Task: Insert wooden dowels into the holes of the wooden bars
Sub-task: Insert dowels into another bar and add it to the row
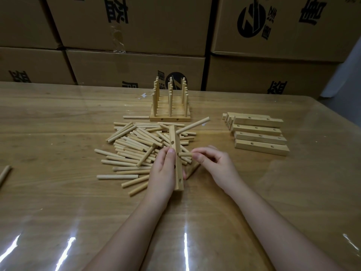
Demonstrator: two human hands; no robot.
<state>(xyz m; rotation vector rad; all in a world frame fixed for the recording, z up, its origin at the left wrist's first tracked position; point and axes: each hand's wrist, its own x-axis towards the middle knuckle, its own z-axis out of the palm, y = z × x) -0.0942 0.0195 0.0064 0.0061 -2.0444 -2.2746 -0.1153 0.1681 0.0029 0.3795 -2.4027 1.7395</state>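
My left hand (pixel 163 171) grips a wooden bar (pixel 176 153) that stands on its side, its long axis pointing away from me, holes facing right. One dowel (pixel 193 125) sticks out of the bar's far hole, slanting up to the right. My right hand (pixel 213 163) pinches a second dowel (pixel 184 154) whose tip sits at the bar's middle hole. A loose heap of dowels (pixel 136 151) lies under and left of the bar.
Finished bars with upright dowels (pixel 170 106) stand in a block at the back centre. Several empty bars (pixel 259 133) lie stacked to the right. A stray dowel (pixel 4 174) rests at the left edge. Cardboard boxes (pixel 136 32) wall the far side of the table (pixel 58 118).
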